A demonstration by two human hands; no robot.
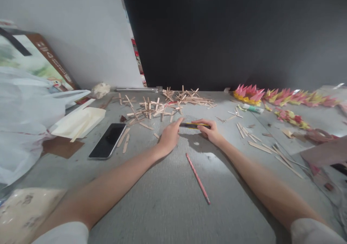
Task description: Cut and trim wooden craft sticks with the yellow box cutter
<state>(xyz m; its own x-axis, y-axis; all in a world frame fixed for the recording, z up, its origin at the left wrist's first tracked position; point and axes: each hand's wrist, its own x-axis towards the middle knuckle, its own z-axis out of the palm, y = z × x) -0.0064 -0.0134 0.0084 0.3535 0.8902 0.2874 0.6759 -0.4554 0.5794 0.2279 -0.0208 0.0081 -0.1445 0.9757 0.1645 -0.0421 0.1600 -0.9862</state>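
Knife (189, 125) is held above the worktop (151, 204) beyond the pencil (197, 178), right hand (210, 131) clasped on one end, left hand (169, 137) at the other, its grip unclear. Handling it seems the current step; the next move calls for careful control.

Looks like bare matt wood on the sticks (149, 109), smooth plastic on the cutter (189, 125), glossy glass on the phone (108, 141), thin crinkled plastic on the bag (24, 117), folded paper on the pink-yellow ornament (246, 93). Reads mostly matt on the table (151, 208).
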